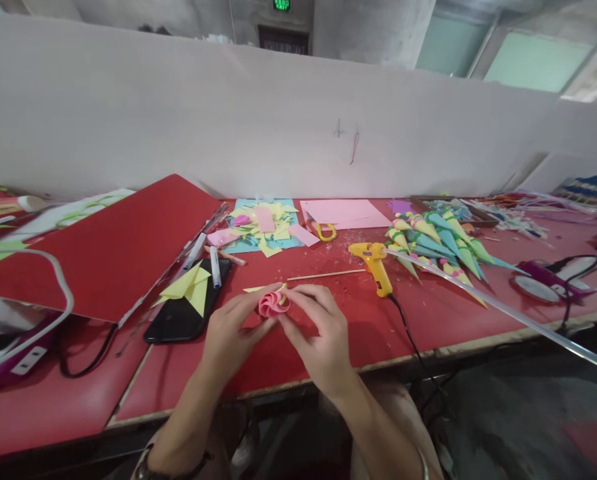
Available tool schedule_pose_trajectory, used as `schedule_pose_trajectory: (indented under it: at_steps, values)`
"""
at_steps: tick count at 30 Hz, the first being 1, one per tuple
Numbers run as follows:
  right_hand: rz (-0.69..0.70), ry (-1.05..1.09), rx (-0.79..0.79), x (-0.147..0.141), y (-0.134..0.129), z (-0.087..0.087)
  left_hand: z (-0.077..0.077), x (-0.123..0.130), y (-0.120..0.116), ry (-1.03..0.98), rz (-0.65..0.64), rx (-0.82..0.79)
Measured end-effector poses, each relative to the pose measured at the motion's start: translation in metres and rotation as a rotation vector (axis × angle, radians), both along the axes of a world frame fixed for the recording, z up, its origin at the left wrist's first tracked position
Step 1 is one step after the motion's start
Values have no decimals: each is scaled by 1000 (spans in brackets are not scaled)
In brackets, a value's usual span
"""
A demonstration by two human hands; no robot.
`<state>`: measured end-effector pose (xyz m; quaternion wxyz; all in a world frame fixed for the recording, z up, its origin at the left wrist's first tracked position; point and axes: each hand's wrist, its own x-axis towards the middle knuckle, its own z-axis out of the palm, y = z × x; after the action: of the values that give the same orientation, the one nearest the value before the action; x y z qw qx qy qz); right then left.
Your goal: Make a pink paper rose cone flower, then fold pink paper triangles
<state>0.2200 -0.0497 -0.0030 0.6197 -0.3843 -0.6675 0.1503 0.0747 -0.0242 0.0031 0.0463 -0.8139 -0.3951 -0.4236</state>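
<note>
Between my two hands is a pink paper flower with curled, swirling petals, held just over the front of the red table. My left hand grips its left side with thumb and fingers. From the right, my right hand pinches the flower's edge, where a bit of yellow shows by the fingertips. Behind the hands a thin wooden stick lies on the table. A yellow glue gun rests to the right, with a long clear glue stick sticking out of its back.
Yellow paper pieces lie on a black phone beside markers. Further back are cut paper scraps, yellow-handled scissors and pink sheets. Paper cones are piled at right. A red board leans at left.
</note>
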Motion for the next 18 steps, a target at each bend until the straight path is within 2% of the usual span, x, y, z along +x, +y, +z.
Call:
schedule_pose_trajectory:
  at_steps: [9,18]
  values:
    - [66,22,-1,4,2,1,-2,-2,2,17,42,-50]
    - [101,67,-49,6,2,1,-3,-2,1,49,-13,-84]
